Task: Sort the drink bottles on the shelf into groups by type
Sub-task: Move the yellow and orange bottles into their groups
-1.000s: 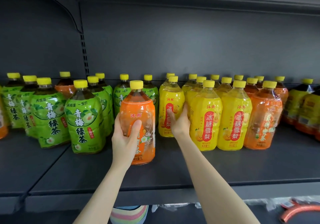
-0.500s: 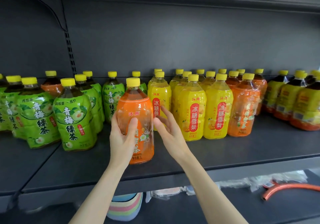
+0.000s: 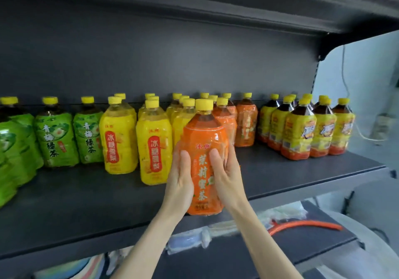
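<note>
an orange bottle (image 3: 205, 140) is gripped from both sides by the left hand (image 3: 180, 181) and right hand (image 3: 226, 177), seemingly lifted at the shelf's (image 3: 86, 203) front edge.

orange bottle (image 3: 205, 149), yellow cap (image 3: 204, 105), dark grey shelf (image 3: 86, 203)
</note>
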`<action>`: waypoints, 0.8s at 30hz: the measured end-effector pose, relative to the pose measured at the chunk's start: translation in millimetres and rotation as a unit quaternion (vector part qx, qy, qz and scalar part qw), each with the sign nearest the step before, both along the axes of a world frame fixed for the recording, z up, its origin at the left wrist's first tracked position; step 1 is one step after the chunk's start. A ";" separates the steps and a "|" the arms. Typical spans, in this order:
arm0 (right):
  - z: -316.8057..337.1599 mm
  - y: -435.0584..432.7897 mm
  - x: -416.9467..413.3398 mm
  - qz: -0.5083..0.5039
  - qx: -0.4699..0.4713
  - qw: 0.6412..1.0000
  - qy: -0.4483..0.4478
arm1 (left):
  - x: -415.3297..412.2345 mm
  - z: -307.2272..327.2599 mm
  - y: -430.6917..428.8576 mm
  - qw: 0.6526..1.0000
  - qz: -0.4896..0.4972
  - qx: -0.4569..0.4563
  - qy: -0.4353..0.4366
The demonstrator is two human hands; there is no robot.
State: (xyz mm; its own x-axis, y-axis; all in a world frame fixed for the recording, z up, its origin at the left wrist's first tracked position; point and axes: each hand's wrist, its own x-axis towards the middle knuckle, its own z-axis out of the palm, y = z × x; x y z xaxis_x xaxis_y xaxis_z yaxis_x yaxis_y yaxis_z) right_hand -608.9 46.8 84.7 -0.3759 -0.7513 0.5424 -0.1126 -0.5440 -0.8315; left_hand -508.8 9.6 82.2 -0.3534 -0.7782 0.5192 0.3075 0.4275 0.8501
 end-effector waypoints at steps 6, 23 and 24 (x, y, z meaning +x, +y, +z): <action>3.6 25.8 -113.6 -0.035 0.010 0.999 0.016 | -97.6 -1.6 5.9 0.994 0.092 -0.048 -0.035; -9.4 -70.3 -217.8 -0.035 0.070 0.997 0.025 | -157.9 6.9 -91.3 0.733 0.455 -0.383 -0.330; -8.6 -76.8 -219.2 -0.036 0.071 0.996 0.026 | -157.6 6.5 -92.9 0.732 0.458 -0.385 -0.326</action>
State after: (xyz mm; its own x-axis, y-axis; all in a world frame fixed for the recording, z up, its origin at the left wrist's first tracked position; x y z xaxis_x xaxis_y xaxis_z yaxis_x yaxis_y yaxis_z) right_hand -828.1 -30.0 76.1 -0.4060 -0.7933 0.4536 -0.1932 -0.4106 -0.8911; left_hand -666.4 -83.2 88.6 -0.2358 -0.4087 0.8817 -0.7715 0.6304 0.0859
